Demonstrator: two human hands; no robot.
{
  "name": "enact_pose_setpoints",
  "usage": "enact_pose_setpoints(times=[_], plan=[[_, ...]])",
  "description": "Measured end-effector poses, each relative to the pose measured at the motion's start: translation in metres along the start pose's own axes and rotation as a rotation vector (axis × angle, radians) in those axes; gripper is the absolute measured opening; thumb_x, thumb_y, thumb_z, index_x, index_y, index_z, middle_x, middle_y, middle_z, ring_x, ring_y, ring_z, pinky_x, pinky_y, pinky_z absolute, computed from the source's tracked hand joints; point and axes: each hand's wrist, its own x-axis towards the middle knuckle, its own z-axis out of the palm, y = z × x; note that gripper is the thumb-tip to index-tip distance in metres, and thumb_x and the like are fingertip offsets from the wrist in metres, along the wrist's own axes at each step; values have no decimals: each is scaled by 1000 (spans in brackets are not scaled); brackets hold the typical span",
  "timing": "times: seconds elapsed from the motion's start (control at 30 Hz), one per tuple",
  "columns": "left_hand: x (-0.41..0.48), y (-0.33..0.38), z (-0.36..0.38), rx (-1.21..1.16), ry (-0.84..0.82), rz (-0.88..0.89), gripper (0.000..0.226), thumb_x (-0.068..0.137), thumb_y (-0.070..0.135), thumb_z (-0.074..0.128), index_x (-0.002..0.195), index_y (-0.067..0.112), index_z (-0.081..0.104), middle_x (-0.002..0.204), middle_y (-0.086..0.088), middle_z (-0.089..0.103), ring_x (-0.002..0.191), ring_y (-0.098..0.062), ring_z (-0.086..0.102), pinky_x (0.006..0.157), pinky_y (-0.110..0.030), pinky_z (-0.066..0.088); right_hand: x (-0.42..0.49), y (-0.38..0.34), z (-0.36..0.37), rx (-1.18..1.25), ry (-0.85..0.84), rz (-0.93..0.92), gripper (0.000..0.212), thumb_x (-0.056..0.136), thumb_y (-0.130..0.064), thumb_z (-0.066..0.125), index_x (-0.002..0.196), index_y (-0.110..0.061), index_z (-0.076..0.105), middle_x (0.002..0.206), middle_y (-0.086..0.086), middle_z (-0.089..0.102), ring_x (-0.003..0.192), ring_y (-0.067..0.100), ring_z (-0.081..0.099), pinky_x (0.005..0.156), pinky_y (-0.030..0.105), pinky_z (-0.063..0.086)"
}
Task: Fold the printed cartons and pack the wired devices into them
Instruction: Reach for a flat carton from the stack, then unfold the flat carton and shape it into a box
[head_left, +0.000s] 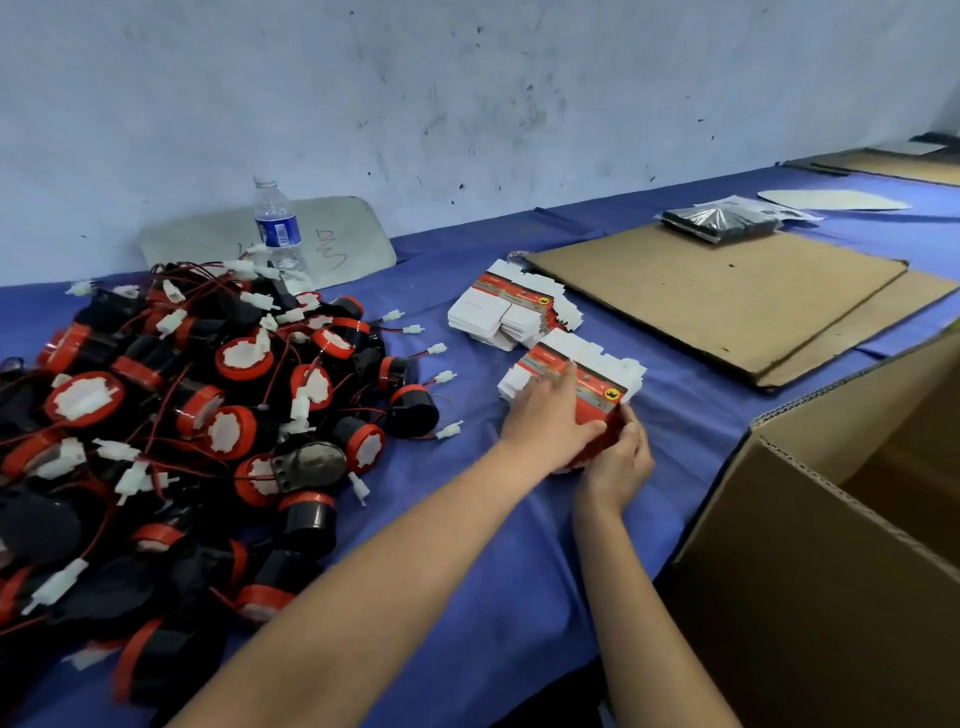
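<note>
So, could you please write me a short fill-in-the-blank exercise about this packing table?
The table cloth is ____.
Flat cartons lie in ____ stacks.
The pile of devices lies ____ of those stacks.
The left hand and right hand are on the ____ stack.
Missing: blue; two; left; nearer.

Nothing legible in this view. Water bottle (278, 228): blue label with white print, too blurred to make out a brand. Grey board (358, 228) leaning on the wall behind it: dark handwritten scrawl of a few strokes, can't decipher. Far carton stack (511, 312) and near carton stack (589, 371): red/black printed band with small pale lines of text and a yellow emblem, all too small to read.
</note>
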Motion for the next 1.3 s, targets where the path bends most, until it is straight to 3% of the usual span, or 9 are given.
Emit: enact_pose_setpoints(times=[0.07,0.23,0.37,0.47,0.57,0.73,0.97,1.17,1.3], plan=[[19,2,12,86,-97,-70,86,84,47,68,147,11,23,146,-16,38,133,-37,37,108,-45,35,-1,-1,0,5,-4,11,36,100,-12,36,118,-7,66,123,10,65,115,19,59,96,29,48],[35,-3,16,188,-11,-23,50,83,40,71,121,11,56,122,-13,61,114,-32,57,90,-37,46,-1,-1,-1,-20,-8,8,37,102,-20,36,117,-9,68,122,6,66,115,17,60,99,36,47],[42,-1,1,155,-108,-20,46,77,36,77,114,12,65,115,-9,67,107,-26,61,85,-32,47,0,2,-1,-42,-1,-30,34,103,-21,36,118,-13,67,123,4,65,116,16,58,99,35,47],[46,-1,-6,111,-193,-30,39,78,28,77,113,11,67,113,-7,69,105,-23,63,91,-36,50,0,4,-2,-93,-14,-97,21,99,-15,46,102,-15,66,117,4,66,112,19,59,97,37,47],[44,-1,-9,90,-210,6,29,81,23,70,108,13,70,106,-7,71,101,-22,64,88,-35,52,3,5,-1,-190,-97,-97,16,96,-18,56,87,-15,69,132,2,57,125,17,51,103,37,41],[37,-8,-13,102,-287,40,48,81,18,66,128,18,60,121,-6,65,114,-21,58,91,-28,48,7,3,-2,-294,-193,-141,20,90,-14,65,71,-7,65,143,3,45,132,16,42,105,36,37],[54,-13,-2,11,80,-144,21,93,5,49,111,8,58,116,-15,61,106,-31,57,85,-36,48,3,4,-3,-370,-226,-172,16,90,-4,57,74,-3,53,147,8,38,134,22,39,107,39,35],[60,-9,10,119,69,-113,29,92,2,47,119,1,39,115,-23,59,105,-41,57,81,-45,46,4,7,-2,-459,-217,-227,15,90,-3,57,88,11,60,147,11,38,137,23,36,107,32,35],[62,-16,12,149,127,-124,18,92,8,55,108,2,57,113,-19,62,105,-36,57,81,-40,45,3,9,-1,-483,-235,-258,16,90,-3,57,95,12,61,147,13,37,137,24,35,110,37,33]])
